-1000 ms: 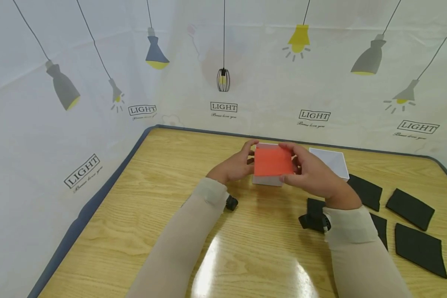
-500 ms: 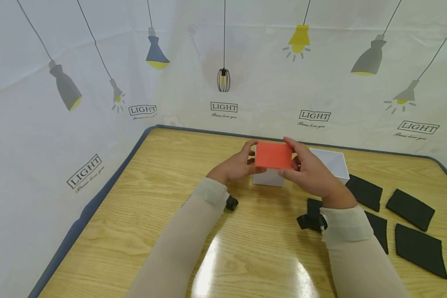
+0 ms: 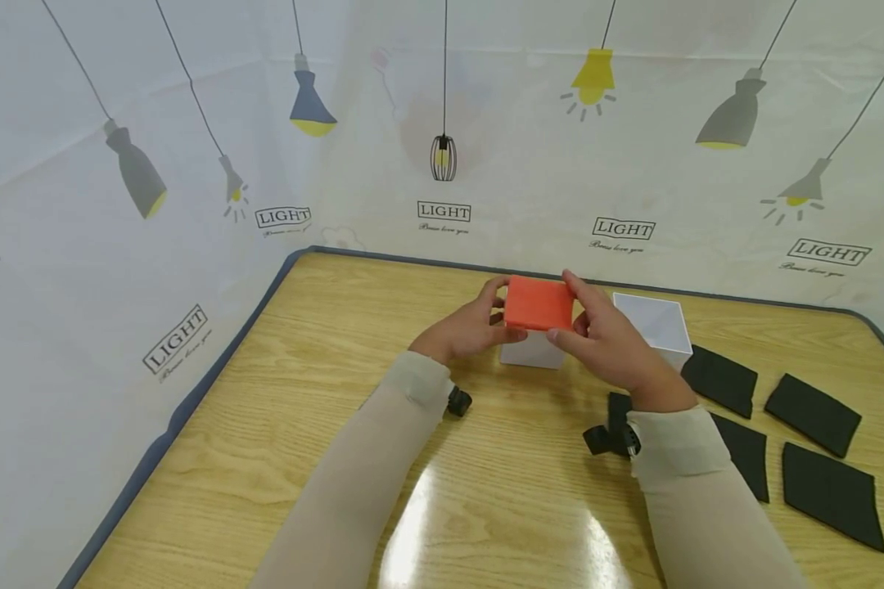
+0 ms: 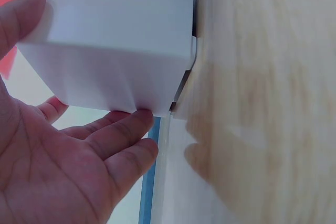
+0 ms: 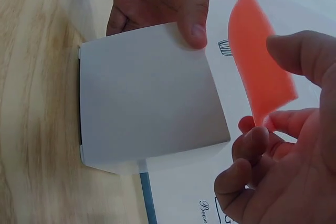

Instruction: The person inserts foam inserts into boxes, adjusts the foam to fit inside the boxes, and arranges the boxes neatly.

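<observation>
A white box (image 3: 533, 352) stands near the back of the table, its top hidden in the head view by a thin red-orange sheet (image 3: 538, 303). My left hand (image 3: 460, 331) grips the box from the left, thumb at its upper edge and fingertips against a side wall. My right hand (image 3: 610, 343) pinches the sheet along its right side, thumb on the near face and fingers behind. In the right wrist view the sheet (image 5: 257, 56) bows slightly and is held at the box's open end, apart from the visible wall (image 5: 152, 95).
A second white box (image 3: 656, 319), open at the top, stands right of my right hand. Several flat black squares (image 3: 812, 413) lie on the right of the wooden table (image 3: 302, 409). Behind the table's blue edge hangs a white cloth (image 3: 516, 164) printed with lamps.
The red-orange sheet has moved up and away, showing more of the box's front. My right hand has shifted slightly left with it. The left hand stays on the box.
</observation>
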A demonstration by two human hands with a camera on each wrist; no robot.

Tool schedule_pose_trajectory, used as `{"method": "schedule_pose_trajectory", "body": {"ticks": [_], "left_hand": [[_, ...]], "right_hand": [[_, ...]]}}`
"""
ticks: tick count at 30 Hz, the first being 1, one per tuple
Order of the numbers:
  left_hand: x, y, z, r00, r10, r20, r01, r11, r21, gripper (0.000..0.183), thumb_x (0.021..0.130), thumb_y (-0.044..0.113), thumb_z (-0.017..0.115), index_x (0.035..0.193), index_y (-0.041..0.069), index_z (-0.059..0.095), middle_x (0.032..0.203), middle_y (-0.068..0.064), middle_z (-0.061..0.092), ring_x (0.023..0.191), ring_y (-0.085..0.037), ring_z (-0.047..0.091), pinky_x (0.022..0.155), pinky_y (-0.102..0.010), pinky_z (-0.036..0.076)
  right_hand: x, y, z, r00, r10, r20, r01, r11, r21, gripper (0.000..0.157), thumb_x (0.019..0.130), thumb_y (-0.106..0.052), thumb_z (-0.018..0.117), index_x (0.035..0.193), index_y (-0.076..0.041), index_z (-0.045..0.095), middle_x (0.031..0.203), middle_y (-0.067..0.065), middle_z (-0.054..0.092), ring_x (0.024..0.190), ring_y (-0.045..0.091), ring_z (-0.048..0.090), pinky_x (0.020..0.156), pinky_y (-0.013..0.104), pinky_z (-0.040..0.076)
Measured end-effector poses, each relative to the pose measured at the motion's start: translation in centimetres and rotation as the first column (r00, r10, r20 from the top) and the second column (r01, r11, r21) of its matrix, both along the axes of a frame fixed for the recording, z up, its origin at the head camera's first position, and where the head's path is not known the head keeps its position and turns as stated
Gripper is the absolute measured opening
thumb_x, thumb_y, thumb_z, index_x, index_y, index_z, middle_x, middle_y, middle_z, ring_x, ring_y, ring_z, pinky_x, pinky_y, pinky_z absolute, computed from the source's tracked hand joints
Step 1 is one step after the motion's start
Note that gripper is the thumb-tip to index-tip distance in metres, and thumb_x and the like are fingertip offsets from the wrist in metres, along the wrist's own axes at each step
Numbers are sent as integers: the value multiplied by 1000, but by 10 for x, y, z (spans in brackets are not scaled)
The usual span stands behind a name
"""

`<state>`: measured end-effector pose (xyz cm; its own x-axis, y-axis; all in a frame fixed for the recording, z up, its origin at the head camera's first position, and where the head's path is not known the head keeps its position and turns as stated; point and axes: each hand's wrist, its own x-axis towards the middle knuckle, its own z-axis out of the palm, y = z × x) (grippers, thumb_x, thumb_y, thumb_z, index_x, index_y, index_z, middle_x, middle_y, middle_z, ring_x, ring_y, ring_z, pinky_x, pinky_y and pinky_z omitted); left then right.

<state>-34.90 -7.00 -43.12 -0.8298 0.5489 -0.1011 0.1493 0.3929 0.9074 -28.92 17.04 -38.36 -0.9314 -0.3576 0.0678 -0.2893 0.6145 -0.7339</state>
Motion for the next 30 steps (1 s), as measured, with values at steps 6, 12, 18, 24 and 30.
{"method": "schedule_pose_trajectory", "body": {"ticks": [6, 12, 18, 24, 30], "left_hand": [[0, 0, 0, 1000, 5, 25, -6, 1000, 23, 92, 97, 32, 77, 165, 35, 14, 165, -10, 37, 152, -31, 42, 121, -48, 40], [-1, 0, 0, 1000, 10, 29, -11, 1000, 15, 93, 97, 34, 77, 165, 36, 14, 164, -10, 38, 151, -32, 43, 121, -49, 39], [0, -1, 0, 1000, 6, 26, -6, 1000, 12, 94, 97, 34, 77, 166, 35, 12, 165, -9, 37, 152, -31, 41, 121, -48, 39], [0, -1, -1, 1000, 1, 24, -1, 1000, 18, 93, 97, 35, 76, 165, 33, 13, 164, -9, 37, 151, -31, 42, 121, -48, 39], [-1, -1, -1, 1000, -3, 21, 3, 1000, 16, 97, 97, 35, 75, 168, 28, 8, 165, -12, 35, 151, -33, 43, 120, -49, 40]], "right_hand": [[-2, -4, -4, 999, -53, 5, 53, 998, 13, 89, 104, -20, 65, 171, -14, 7, 160, 22, 31, 91, 28, 51, 72, 32, 50], [-5, -7, -8, 997, -72, 1, 72, 997, 31, 91, 103, -21, 66, 171, -13, 6, 165, 22, 26, 94, 28, 48, 77, 36, 48], [-8, -9, -13, 998, -59, 7, 58, 997, 53, 89, 105, -20, 63, 170, -9, 4, 171, 23, 20, 123, 37, 47, 99, 51, 49], [-11, -11, -18, 999, -44, 9, 44, 998, 55, 86, 106, -17, 59, 170, -6, 3, 174, 23, 15, 157, 43, 22, 125, 64, 26], [-12, -11, -21, 1000, -27, 1, 27, 999, 47, 82, 106, -13, 56, 169, -3, 5, 173, 26, 15, 158, 44, 20, 126, 63, 23]]}}
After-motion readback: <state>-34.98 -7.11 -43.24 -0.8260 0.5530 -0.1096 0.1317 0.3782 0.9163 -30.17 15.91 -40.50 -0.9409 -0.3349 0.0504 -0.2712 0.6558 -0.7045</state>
